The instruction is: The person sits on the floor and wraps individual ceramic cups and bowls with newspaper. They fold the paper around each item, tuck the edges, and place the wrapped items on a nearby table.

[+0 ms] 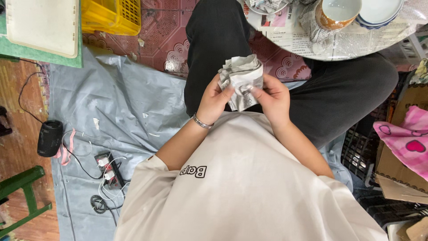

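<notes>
So we've got both hands wrapped around a crumpled newspaper bundle, held up over our lap, just in front of the black trousers. Our left hand has the bundle from the left with the thumb pressed on its front, and there's a silver bracelet on that wrist. Our right hand clamps it from the right, thumb also on the paper. Can't tell what's inside the wrapping, it's fully covered.

Up top right, well apart from the hands, there's a round table covered in newspaper with a brown cup and a stack of pale bowls. Yellow crate at the top left, grey tarp on the floor, black speaker and a power strip with cables on our left. Pink cloth with hearts sits on a cardboard box on the right.
</notes>
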